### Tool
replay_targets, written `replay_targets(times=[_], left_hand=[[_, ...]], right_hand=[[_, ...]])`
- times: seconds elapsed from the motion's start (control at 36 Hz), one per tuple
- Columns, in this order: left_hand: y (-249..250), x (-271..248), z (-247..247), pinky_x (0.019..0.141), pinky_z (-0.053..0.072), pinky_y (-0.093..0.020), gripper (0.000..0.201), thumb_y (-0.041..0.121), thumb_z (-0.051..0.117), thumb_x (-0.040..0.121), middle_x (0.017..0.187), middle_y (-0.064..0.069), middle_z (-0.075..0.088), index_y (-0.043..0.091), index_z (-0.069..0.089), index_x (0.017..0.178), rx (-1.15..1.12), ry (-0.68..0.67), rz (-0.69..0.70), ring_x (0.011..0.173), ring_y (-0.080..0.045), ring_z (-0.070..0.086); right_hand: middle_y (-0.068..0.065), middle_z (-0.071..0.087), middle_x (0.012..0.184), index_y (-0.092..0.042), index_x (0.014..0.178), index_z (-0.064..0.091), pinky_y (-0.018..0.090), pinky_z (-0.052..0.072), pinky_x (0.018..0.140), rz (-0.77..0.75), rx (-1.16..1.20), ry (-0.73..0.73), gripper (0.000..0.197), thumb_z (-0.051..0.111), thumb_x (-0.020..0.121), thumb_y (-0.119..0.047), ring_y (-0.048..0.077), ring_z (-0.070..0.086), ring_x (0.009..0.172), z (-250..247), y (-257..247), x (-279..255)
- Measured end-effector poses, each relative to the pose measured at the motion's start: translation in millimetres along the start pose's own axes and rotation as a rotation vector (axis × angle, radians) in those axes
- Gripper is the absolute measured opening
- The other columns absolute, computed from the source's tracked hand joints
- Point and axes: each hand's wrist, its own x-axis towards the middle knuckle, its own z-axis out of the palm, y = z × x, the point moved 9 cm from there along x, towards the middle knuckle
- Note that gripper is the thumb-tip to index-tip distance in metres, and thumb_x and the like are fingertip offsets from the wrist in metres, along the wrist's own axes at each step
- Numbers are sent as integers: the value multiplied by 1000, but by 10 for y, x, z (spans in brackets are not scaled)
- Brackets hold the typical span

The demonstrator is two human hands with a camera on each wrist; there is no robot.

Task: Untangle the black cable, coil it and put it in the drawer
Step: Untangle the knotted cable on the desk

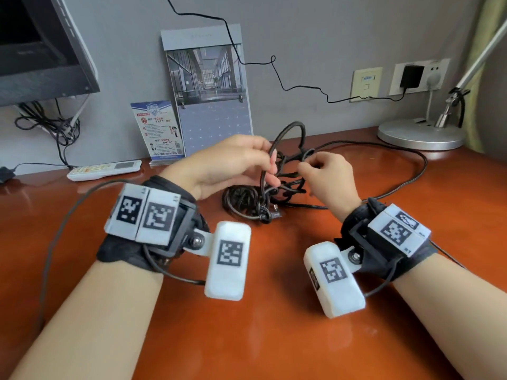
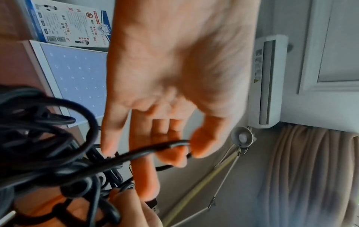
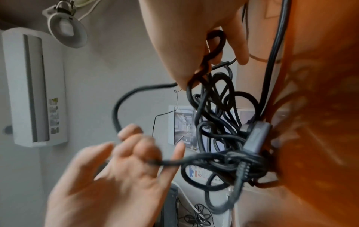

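A tangled black cable point(image 1: 255, 198) lies in a knotted heap at the middle of the wooden desk point(image 1: 260, 338), with one long strand point(image 1: 406, 171) looping out to the right. My left hand point(image 1: 233, 163) pinches a raised loop of the cable point(image 2: 151, 151) between thumb and fingers, lifting it above the heap. My right hand point(image 1: 326, 174) pinches a twisted strand of the cable point(image 3: 213, 50) just to the right of the left hand. A plug point(image 3: 256, 138) hangs in the knot. No drawer is in view.
A calendar point(image 1: 211, 91) and a leaflet stand point(image 1: 159, 130) lean on the wall behind the heap. A white remote point(image 1: 104, 170) lies at the back left, under a monitor point(image 1: 41, 50). A lamp base point(image 1: 419, 135) stands at the back right, below wall sockets point(image 1: 417, 76).
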Motion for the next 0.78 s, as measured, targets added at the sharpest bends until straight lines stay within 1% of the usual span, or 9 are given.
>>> replay_targets(times=[0.06,0.11,0.17,0.22,0.28,0.39,0.53,0.67,0.78], left_hand=[[48,-31,15,77,47,-27,7,25,52,85,55,5,54,18,52,84,-24,-4,13,65,-20,65],[38,-10,6,89,45,-39,25,41,45,91,48,5,50,20,56,85,4,41,12,57,-20,62],[58,6,1,86,45,-39,40,48,40,95,51,3,54,18,56,72,-12,94,29,57,-19,65],[88,19,-30,78,49,-33,52,46,37,97,53,1,56,17,50,57,-87,140,55,59,-19,66],[110,16,-48,65,47,-30,59,49,32,98,47,3,47,17,44,49,-160,148,55,44,-16,54],[121,2,-18,51,47,-23,52,46,28,100,36,9,25,15,57,70,-189,93,34,30,-7,22],[225,-23,-152,55,51,-23,40,22,35,98,49,8,36,9,69,82,-351,182,91,35,-6,24],[110,-19,-192,51,53,-24,60,33,28,98,36,11,20,5,76,77,-696,64,-8,27,-3,15],[97,-66,-282,72,56,-34,60,28,28,101,37,12,25,10,77,71,-602,40,-18,30,-2,22]], right_hand=[[-2,58,62,-6,73,63,39,54,72,32,16,-23,16,58,81,-19,26,60,63,7,61,17],[-6,56,62,-13,70,62,36,54,70,21,18,-45,13,59,81,-19,20,57,60,32,57,15],[-7,56,62,-16,67,59,34,52,68,8,19,-55,13,59,80,-19,17,56,57,60,33,7],[-7,55,62,-15,68,59,32,51,66,8,16,-57,13,60,80,-19,17,55,56,73,28,-1],[-5,57,64,-12,71,61,34,51,66,6,10,-62,12,60,80,-19,17,55,56,76,25,-7],[0,61,68,-4,76,65,36,53,65,1,-7,-85,16,61,80,-18,19,55,56,90,8,-15],[-1,59,65,-3,75,65,34,52,62,18,-23,-89,17,62,79,-18,17,53,53,94,43,-1],[-3,60,67,-11,72,65,36,56,66,75,-35,-87,13,62,81,-21,16,54,55,73,143,25],[-2,62,70,-11,73,65,38,57,67,83,-55,-91,13,63,81,-21,16,55,54,72,151,22]])
